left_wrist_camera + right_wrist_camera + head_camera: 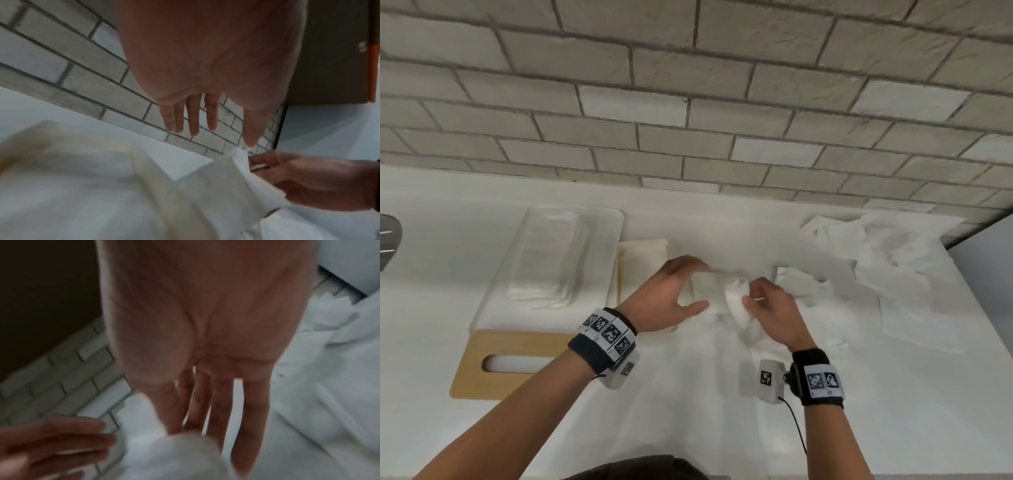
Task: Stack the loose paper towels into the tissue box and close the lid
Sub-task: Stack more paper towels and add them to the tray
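Note:
A white paper towel (736,301) is held up over the counter between my hands. My right hand (753,301) pinches its right edge with thumb and fingers. My left hand (700,286) arches over its folded left part (707,291), fingers and thumb straight and spread. The left wrist view shows the left hand (216,134) with straight fingers, the thumb tip at the towel (242,178), and the right hand (308,181) gripping it. The white tissue box base (606,222) at the left holds a stack of folded towels (548,260). Its wooden slotted lid (479,363) lies flat in front.
A heap of loose crumpled towels (876,253) covers the counter's right side, with more sheets (804,284) just beyond my right hand. A cream rectangular piece (643,251) lies between the box and my left hand. The brick wall (688,102) is close behind. A dark object (388,240) shows at the left edge.

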Tool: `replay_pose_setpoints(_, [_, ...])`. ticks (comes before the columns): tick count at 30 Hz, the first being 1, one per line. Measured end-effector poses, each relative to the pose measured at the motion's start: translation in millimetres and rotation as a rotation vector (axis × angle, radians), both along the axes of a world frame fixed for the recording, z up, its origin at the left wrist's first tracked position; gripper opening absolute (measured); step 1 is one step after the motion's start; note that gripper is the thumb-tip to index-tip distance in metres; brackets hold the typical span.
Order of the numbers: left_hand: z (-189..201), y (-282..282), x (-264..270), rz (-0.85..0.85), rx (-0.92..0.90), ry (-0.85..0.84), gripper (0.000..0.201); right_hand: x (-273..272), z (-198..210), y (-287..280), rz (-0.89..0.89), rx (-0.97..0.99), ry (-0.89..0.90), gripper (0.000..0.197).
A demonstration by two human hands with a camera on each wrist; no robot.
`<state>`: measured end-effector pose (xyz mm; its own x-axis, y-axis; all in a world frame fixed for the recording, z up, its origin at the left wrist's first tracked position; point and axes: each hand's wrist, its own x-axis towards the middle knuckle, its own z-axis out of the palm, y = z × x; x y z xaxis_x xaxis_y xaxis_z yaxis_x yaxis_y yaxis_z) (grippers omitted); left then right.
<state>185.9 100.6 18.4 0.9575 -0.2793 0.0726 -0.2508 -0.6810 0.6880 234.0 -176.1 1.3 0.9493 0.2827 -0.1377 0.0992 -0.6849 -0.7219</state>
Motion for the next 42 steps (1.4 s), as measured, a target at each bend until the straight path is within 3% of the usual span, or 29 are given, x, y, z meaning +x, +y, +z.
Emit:
replay_pose_setpoints(3, [14.6,-13.4,8.7,-0.11,-0.089,0.034,0.085,-3.3,49.7,6.0,0.238,0.238,0.144,0.007])
replay_pose_setpoints(5, [30.1,-21.0,10.8,-0.088,-0.19,0.051,0.071,-4.7,79.0,10.1,0.288,0.354,0.185,0.01])
replay_pose_setpoints(8, [51.2,-26.2,9.8,0.052,-0.302,0.078,0.039,-9.9,102.2,22.8,0.075,0.545,0.094,0.025])
replay_pose_setpoints(11, [56.8,-22.5,4.8,0.204,-0.488,0.108,0.029,-30.4,95.8,52.8,-0.265,1.009,0.265,0.053])
replay_pose_setpoints(12, [56.8,-20.8,2.6,0.248,-0.557,0.11,0.027,-38.9,87.8,64.8,-0.322,1.044,0.269,0.055])
replay_pose_setpoints(16, [49.8,-13.9,-5.1,0.418,-0.735,0.091,0.018,-70.6,47.4,107.8,-0.298,0.656,0.047,0.025])
replay_pose_setpoints(18, [45.2,-1.6,-3.9,0.529,-0.68,0.055,0.031,-76.7,27.5,122.3,-0.236,0.563,-0.003,0.011])
replay_pose_setpoints(21, [41.5,25.4,-0.1,0.68,-0.546,-0.011,0.047,-82.7,18.9,139.2,-0.221,0.517,-0.016,0.004])
replay_pose_setpoints(25, [30.5,54.3,4.2,0.761,-0.493,0.013,0.05,-89.0,15.2,154.3,-0.272,0.505,-0.071,0.032])
replay_pose_setpoints(29, [-3.4,79.6,9.2,0.838,-0.361,0.116,0.031,-82.7,-4.3,166.2,-0.211,0.327,-0.055,0.029])
replay_pose_setpoints(30, [-11.1,84.5,8.3,0.85,-0.348,0.121,0.036,-81.1,-9.4,169.1,-0.186,0.262,-0.039,0.028])
replay_pose_setpoints(33, [-22.7,96.0,3.4,0.79,-0.236,0.081,0.047,-77.8,-17.7,176.7,-0.153,0.113,-0.028,0.022])
replay_pose_setpoints(36, [-25.3,97.7,0.6,0.647,-0.094,0.012,0.032,-75.9,-18.0,181.9,-0.101,0.027,-0.034,0.016])
replay_pose_setpoints(39, [-19.4,89.5,2.4,0.371,0.076,-0.01,0.022,-75.5,-12.9,181.0,-0.06,-0.059,-0.01,0.017])
replay_pose_setpoints(42, [-19.1,76.3,6.1,0.083,0.39,0.131,0.05,-79.4,-4.1,173.9,-0.021,-0.072,0.008,0.024])
